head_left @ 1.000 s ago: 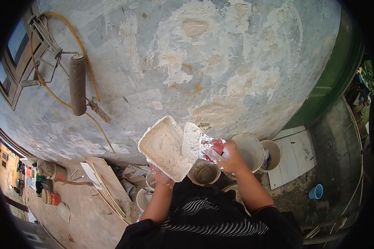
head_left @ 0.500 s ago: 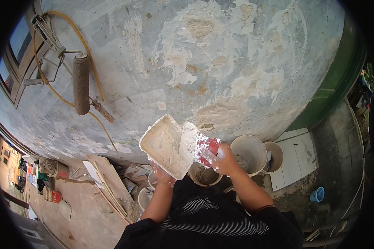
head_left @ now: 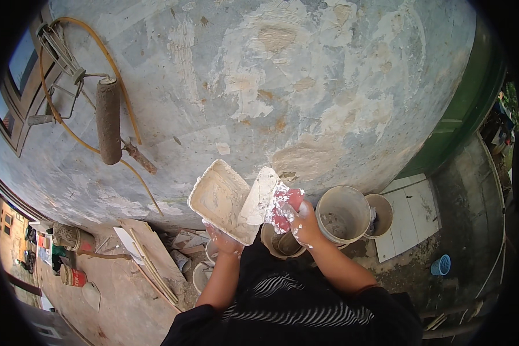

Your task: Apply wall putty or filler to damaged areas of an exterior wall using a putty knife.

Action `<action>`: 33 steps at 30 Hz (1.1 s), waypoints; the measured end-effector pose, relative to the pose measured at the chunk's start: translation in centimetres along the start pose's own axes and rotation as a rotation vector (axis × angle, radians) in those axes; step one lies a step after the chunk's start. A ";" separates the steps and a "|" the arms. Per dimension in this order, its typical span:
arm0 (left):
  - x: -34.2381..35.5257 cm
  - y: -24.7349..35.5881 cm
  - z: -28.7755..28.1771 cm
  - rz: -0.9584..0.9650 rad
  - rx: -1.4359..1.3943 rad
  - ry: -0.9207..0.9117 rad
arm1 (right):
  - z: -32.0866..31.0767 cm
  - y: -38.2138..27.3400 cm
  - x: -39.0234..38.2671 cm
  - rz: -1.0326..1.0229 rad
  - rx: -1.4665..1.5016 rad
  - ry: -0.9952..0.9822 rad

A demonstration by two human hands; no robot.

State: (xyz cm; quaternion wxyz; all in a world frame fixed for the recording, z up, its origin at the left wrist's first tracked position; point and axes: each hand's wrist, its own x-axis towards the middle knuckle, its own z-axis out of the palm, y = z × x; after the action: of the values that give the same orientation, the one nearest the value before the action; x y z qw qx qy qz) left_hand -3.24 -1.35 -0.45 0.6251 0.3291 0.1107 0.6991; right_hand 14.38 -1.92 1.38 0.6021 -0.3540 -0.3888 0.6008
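Observation:
My left hand point(head_left: 225, 239) grips a rectangular plastic tub point(head_left: 216, 199) from below, its walls and bottom smeared with cream filler. In my right hand point(head_left: 307, 228) is a putty knife point(head_left: 262, 196) with a red handle and a wide blade coated in the same paste. The blade lies at the tub's right rim, seemingly touching it. White paste spots the red handle and my right fingers. Ahead of both hands stands a grey wall point(head_left: 248, 86) with rough cream patches of filler.
Paint rollers point(head_left: 109, 121) and a yellow hose point(head_left: 112, 60) hang on the wall at left. Several buckets point(head_left: 343, 214) stand below my hands and to the right, beside white boards point(head_left: 406, 219). Wooden strips point(head_left: 150, 268) lie at left; a blue basket point(head_left: 441, 265) sits far right.
The tub has shifted slightly left. The putty knife has turned, its blade now more upright and angled across the tub's right rim, and my right hand has rotated and moved slightly.

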 end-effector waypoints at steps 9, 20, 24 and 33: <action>-0.1 -1.3 -3.7 0.070 0.124 -0.109 | 1.7 -0.1 -0.9 0.217 0.257 -0.091; 0.0 -1.5 -3.2 0.063 0.247 -0.003 | 0.7 1.8 -0.6 0.326 0.611 -0.065; -0.4 -1.0 -2.5 0.042 0.318 0.184 | -1.8 1.9 0.5 0.282 0.677 0.069; -1.4 0.1 -2.6 -0.034 0.096 0.422 | -14.8 8.6 4.1 0.132 0.760 0.379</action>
State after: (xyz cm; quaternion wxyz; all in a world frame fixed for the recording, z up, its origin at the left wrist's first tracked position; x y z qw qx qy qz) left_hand -4.88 -1.99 -2.83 0.5834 0.2029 0.2781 0.7356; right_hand 23.64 3.00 -12.74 0.7108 -0.2355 0.0012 0.6628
